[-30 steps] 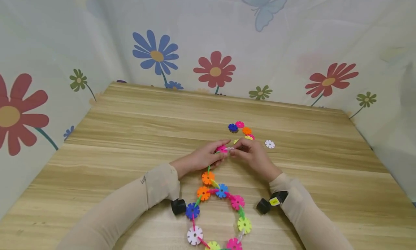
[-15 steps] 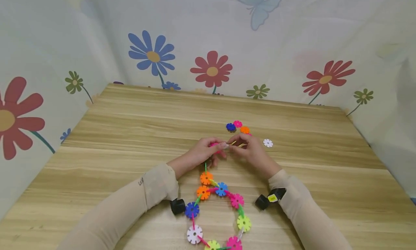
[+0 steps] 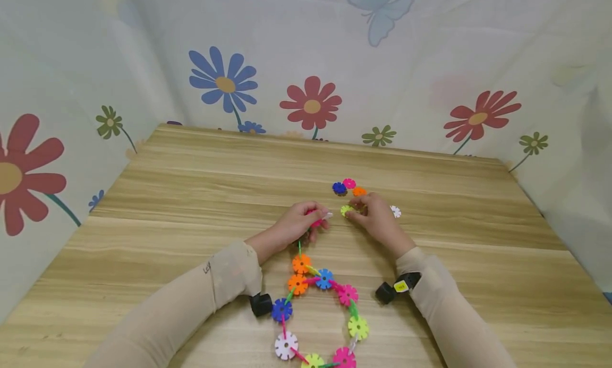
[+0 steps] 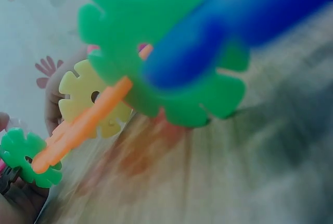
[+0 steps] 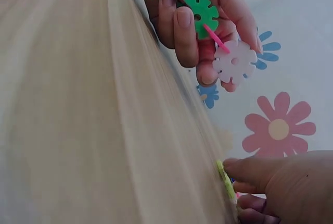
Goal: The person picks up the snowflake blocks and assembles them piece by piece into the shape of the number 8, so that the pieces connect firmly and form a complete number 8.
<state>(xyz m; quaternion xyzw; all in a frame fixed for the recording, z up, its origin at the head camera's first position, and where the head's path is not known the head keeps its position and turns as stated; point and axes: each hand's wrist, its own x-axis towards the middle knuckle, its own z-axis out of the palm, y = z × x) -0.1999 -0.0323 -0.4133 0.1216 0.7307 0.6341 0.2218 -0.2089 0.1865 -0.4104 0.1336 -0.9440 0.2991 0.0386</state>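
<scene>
My left hand (image 3: 301, 219) grips the upper end of a chain of notched plastic discs. A pink disc (image 3: 315, 217) shows in its grip, and a whitish disc (image 5: 235, 61) juts past its fingertips. In the right wrist view, two green discs (image 5: 202, 16) sit beside these fingers. My right hand (image 3: 375, 217) pinches the edge of a yellow-green disc (image 3: 346, 211) at table level; its fingers partly hide it. Close to the left wrist camera is a big green disc (image 4: 166, 41), with a blurred blue disc (image 4: 197, 47) across it and an orange disc (image 4: 78, 127) edge-on.
The chain's closed ring, with a dark blue disc (image 3: 282, 309) and a white disc (image 3: 286, 345), lies on the wooden table (image 3: 229, 166) between the forearms. Loose blue (image 3: 339, 187), pink (image 3: 349, 183) and orange discs (image 3: 359, 191) lie beyond my right hand. A white disc (image 3: 395, 211) is right of it.
The right hand has let go of the whitish disc at the chain's end and moved slightly right to the yellow-green disc. The left hand has drawn a little left, keeping its grip.
</scene>
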